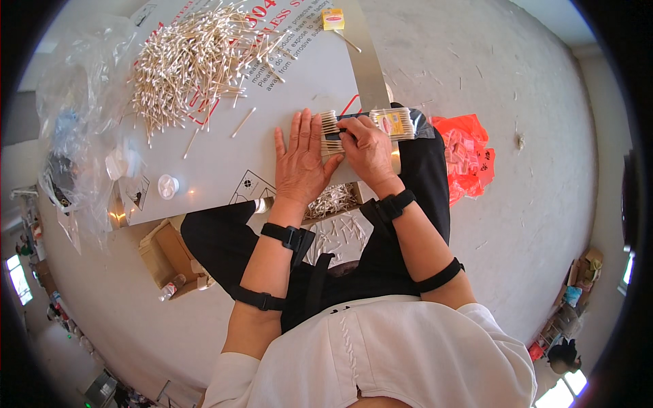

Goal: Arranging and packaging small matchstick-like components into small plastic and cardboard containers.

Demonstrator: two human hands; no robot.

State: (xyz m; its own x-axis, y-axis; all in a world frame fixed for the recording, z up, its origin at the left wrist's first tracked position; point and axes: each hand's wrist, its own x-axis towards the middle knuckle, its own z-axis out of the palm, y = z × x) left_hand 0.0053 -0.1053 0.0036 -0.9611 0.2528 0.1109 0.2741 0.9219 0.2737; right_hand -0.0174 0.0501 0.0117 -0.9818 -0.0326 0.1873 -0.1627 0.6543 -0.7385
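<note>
Left hand (299,156) flat and open on the table (221,163), beside the row of cotton swabs (328,122), probably to steady it, while the right hand (369,151) curls its fingers over the dark strip (332,137) across the row; whether that grip pinches or only presses, I can't tell! Below the table edge, a cardboard box (356,196) holds loose swabs (331,202), and off to the right a red bag (450,126) carries pinkish packs (464,158).

It is bright here, and the windows (19,280) near the left and right edges glow white. Small shiny spots gleam on the table (224,160). The middle looks clear, but the sides bend round into black corners.
</note>
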